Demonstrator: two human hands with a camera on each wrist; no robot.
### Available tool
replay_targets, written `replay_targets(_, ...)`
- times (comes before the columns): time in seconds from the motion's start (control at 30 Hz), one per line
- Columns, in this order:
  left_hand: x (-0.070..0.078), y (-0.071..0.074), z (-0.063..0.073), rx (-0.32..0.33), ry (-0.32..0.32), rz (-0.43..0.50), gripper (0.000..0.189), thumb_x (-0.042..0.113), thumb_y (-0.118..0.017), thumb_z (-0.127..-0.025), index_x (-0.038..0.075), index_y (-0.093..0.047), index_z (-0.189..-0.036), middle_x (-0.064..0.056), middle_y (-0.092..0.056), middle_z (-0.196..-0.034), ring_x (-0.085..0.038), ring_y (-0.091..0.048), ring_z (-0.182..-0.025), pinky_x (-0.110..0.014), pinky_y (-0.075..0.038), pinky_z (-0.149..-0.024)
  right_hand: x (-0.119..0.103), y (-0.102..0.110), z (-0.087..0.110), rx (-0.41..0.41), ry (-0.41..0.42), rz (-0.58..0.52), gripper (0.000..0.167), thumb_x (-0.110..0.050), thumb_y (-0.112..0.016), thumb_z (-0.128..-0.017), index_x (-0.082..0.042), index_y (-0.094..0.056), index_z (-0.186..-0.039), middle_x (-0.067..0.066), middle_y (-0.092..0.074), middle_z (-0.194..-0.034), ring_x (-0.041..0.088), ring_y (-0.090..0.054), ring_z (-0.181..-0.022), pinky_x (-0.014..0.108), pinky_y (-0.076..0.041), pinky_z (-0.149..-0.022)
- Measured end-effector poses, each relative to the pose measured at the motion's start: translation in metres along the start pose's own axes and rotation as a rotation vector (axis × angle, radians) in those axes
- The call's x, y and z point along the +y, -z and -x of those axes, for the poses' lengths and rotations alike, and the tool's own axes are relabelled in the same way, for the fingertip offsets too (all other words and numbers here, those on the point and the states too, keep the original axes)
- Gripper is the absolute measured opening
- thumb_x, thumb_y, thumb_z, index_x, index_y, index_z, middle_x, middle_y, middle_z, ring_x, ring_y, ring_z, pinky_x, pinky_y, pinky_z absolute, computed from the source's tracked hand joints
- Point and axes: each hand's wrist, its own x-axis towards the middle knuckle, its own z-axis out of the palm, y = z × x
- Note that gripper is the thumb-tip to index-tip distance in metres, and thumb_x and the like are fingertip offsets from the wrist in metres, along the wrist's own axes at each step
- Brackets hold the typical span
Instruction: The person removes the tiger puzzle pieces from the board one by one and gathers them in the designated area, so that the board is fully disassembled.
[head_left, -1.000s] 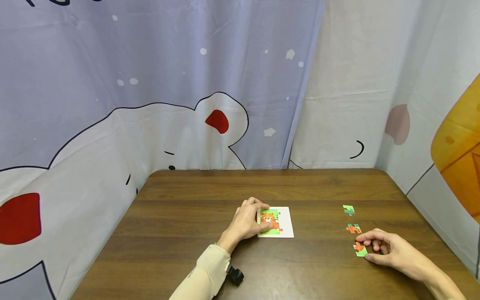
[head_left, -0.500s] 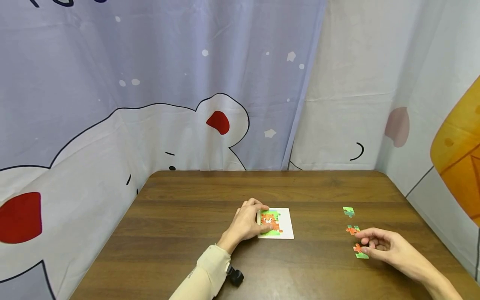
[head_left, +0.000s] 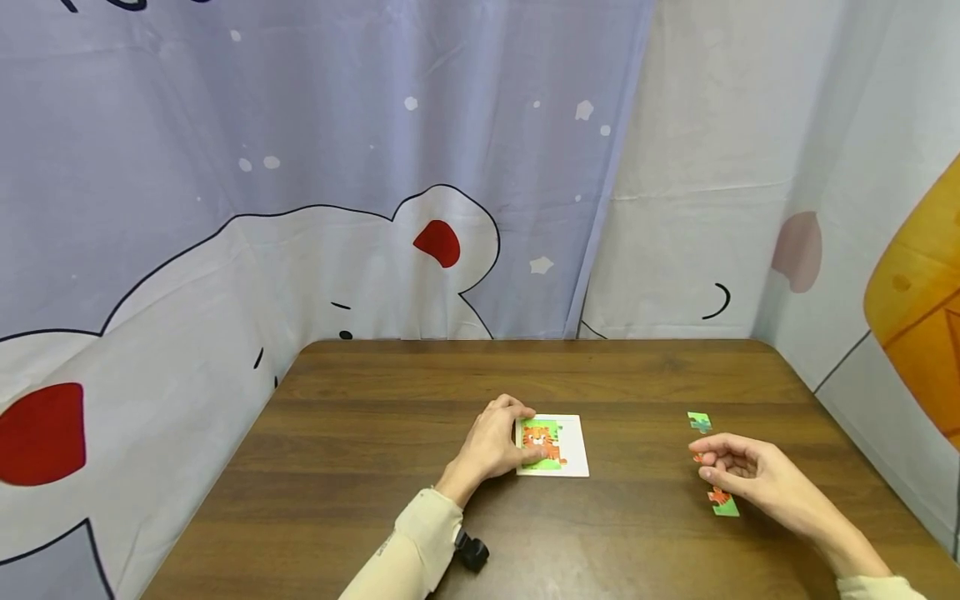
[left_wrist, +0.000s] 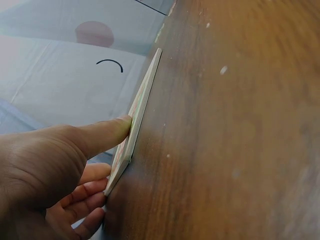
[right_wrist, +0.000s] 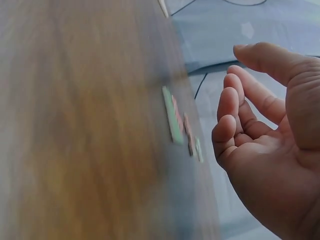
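A small white puzzle board (head_left: 573, 446) lies flat on the wooden table, an orange tiger on green filling its left part. My left hand (head_left: 487, 443) holds it at the left side; in the left wrist view the thumb (left_wrist: 107, 136) presses on its face and other fingers touch its edge. Over on the right, my right hand (head_left: 765, 482) hovers with bent fingers and nothing between them. Below it lie a green and orange puzzle piece (head_left: 724, 504) and an orange one (head_left: 698, 457), mostly hidden by the fingers. A green piece (head_left: 700, 422) sits farther back.
The brown tabletop (head_left: 360, 483) reaches back to a printed curtain (head_left: 337, 150), which also runs along both sides. A small black device (head_left: 472, 552) is strapped at the left wrist. Bare table separates the board from the loose pieces.
My right hand has shifted left and away from me, from the nearest puzzle piece to over the middle one. The left hand and the board have stayed put.
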Motion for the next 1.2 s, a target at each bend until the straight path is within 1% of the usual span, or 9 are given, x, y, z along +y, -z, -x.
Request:
replay_targets(0.1,0.0,0.0,0.0,-0.003,-0.005,-0.004,0.063,0.038,-0.099,-0.086,0.008,-0.078,-0.137,-0.006,-0.068,-0.132,-0.027,-0.065,-0.123,-0.047,-0.053,-0.109,-0.008,-0.005,-0.006,0.027,-0.038,0.04,0.031,-0.011,-0.073,-0.109,0.003,-0.07,-0.137,0.012,-0.074,-0.106,0.021,-0.073,-0.09,0.027,-0.061,-0.078)
replay_targets(0.2,0.0,-0.001,0.0,-0.003,-0.005,-0.002,0.063,0.039,-0.099,-0.086,0.008,-0.079,-0.137,-0.006,-0.068,-0.133,-0.027,-0.065,-0.124,-0.048,-0.054,-0.109,-0.015,-0.01,-0.016,0.07,-0.056,0.071,0.034,-0.015,-0.075,-0.108,0.002,-0.071,-0.137,0.009,-0.074,-0.105,0.023,-0.073,-0.091,0.027,-0.06,-0.077)
replay_targets(0.33,-0.001,0.0,0.0,-0.004,0.003,-0.001,0.063,0.038,-0.099,-0.086,0.009,-0.078,-0.137,-0.006,-0.068,-0.133,-0.027,-0.065,-0.124,-0.048,-0.054,-0.108,-0.024,-0.02,-0.034,0.133,-0.063,0.073,0.037,-0.018,-0.079,-0.106,0.002,-0.071,-0.137,0.011,-0.076,-0.108,0.023,-0.074,-0.093,0.028,-0.06,-0.076)
replay_targets(0.47,0.0,0.0,0.0,-0.009,0.009,-0.001,0.063,0.038,-0.099,-0.086,0.009,-0.078,-0.138,-0.006,-0.068,-0.133,-0.027,-0.065,-0.124,-0.048,-0.054,-0.107,-0.031,-0.032,-0.051,0.164,-0.059,0.045,0.039,-0.019,-0.081,-0.105,0.002,-0.071,-0.137,0.017,-0.076,-0.116,0.015,-0.074,-0.097,0.024,-0.06,-0.08)
replay_targets(0.53,0.0,0.0,0.0,-0.009,0.011,0.0,0.064,0.038,-0.099,-0.086,0.008,-0.078,-0.138,-0.006,-0.068,-0.133,-0.028,-0.065,-0.123,-0.048,-0.054,-0.107,-0.033,-0.038,-0.059,0.164,-0.047,0.035,0.039,-0.019,-0.082,-0.104,0.002,-0.071,-0.135,0.019,-0.076,-0.119,0.013,-0.073,-0.098,0.022,-0.06,-0.082)
replay_targets(0.73,0.001,0.0,0.001,-0.008,0.007,0.0,0.063,0.039,-0.099,-0.086,0.009,-0.078,-0.137,-0.006,-0.068,-0.134,-0.028,-0.065,-0.125,-0.048,-0.054,-0.107,-0.043,-0.055,-0.079,0.152,-0.019,0.002,0.038,-0.019,-0.083,-0.103,0.0,-0.072,-0.135,0.02,-0.076,-0.12,0.014,-0.074,-0.1,0.022,-0.06,-0.084)
replay_targets(0.9,0.002,0.001,0.001,-0.01,0.008,0.001,0.063,0.04,-0.098,-0.087,0.009,-0.078,-0.138,-0.006,-0.068,-0.135,-0.028,-0.064,-0.127,-0.049,-0.053,-0.109,-0.049,-0.073,-0.093,0.145,-0.028,-0.048,0.039,-0.016,-0.083,-0.102,0.002,-0.072,-0.135,0.023,-0.074,-0.122,0.016,-0.074,-0.101,0.021,-0.06,-0.085)
replay_targets(1.07,0.001,0.002,0.001,-0.012,0.016,0.003,0.063,0.04,-0.098,-0.086,0.009,-0.078,-0.138,-0.006,-0.068,-0.134,-0.028,-0.064,-0.127,-0.049,-0.053,-0.109,-0.055,-0.09,-0.106,0.135,-0.038,-0.091,0.04,-0.015,-0.084,-0.101,0.002,-0.072,-0.135,0.018,-0.075,-0.119,0.019,-0.075,-0.101,0.022,-0.06,-0.086)
replay_targets(1.2,0.002,0.001,0.001,-0.014,0.02,0.011,0.063,0.039,-0.099,-0.086,0.009,-0.078,-0.137,-0.006,-0.068,-0.134,-0.028,-0.063,-0.126,-0.048,-0.053,-0.108,-0.056,-0.102,-0.114,0.124,-0.036,-0.128,0.041,-0.014,-0.085,-0.1,0.003,-0.072,-0.135,0.019,-0.075,-0.119,0.021,-0.075,-0.103,0.023,-0.06,-0.087)
